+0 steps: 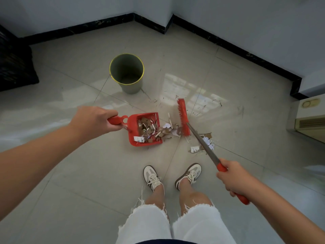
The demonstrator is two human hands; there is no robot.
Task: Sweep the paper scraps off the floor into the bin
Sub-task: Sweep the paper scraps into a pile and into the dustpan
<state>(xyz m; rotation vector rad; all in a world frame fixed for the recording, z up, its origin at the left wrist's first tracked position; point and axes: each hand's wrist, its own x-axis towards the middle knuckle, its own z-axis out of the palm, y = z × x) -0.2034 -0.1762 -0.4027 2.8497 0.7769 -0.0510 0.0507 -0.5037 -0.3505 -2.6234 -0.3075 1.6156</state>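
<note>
My left hand grips the handle of a red dustpan that lies on the tiled floor, its mouth facing right. Brown and white paper scraps fill the pan and spill over its lip. My right hand grips the red-ended metal handle of a red broom, whose head stands on the floor just right of the pan's mouth. More scraps lie on the floor under the handle. A grey-green bin with a yellow rim stands upright beyond the pan.
My two feet in white sneakers stand just behind the scraps. A dark object sits at the far left by the wall. A cream appliance stands at the right edge. Black skirting lines the walls.
</note>
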